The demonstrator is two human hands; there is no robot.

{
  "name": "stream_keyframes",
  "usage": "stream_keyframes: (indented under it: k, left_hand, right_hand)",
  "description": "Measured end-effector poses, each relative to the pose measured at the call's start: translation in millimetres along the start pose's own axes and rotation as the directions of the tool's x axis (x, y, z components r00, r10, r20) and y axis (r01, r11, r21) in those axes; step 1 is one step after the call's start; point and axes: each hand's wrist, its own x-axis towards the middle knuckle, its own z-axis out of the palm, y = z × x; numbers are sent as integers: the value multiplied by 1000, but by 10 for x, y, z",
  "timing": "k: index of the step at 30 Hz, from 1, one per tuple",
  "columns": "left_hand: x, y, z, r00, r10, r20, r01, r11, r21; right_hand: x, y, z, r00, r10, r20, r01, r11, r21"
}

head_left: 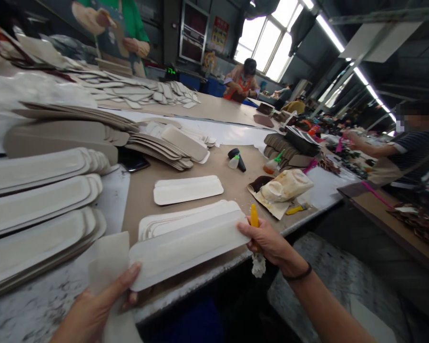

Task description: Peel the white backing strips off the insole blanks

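Near the table's front edge, a long pale panel with rounded corners is stretched between my hands. My left hand pinches its left end, and a whitish translucent strip also hangs in that hand. The panel's right end is between the thumb and fingers of my right hand. That same hand carries a yellow-handled tool, its lower end caked with white matter. Just behind the held panel lies a fanned stack of similar panels. Farther back is a separate small pile of pale panels.
Stacked panels fill the left side. A glue-crusted container, a yellow cutter, a bottle with a green nozzle and a black roll-like object stand to the right. Co-workers are at other tables.
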Motion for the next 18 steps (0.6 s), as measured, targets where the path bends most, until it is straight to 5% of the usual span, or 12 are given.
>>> stream_keyframes:
  k: [2, 5, 12, 18]
  left_hand:
    - [-35, 112, -21, 967, -190, 172, 207, 975, -83]
    - [-70, 229, 1, 944, -236, 231, 277, 947, -164]
    - [-27, 451, 124, 996, -66, 57, 78, 968, -240]
    - [257, 397, 102, 977, 211, -19, -212, 977, -5]
  right_hand:
    - [-1, 26, 20, 999, 40, 22, -41, 995, 87]
    - [27, 68, 45, 995, 85, 42, -91, 980, 174]
    - [236, -219, 104, 996, 93, 14, -93, 992, 83]
    - [658, -765, 95, 996, -3, -94, -2, 999, -52]
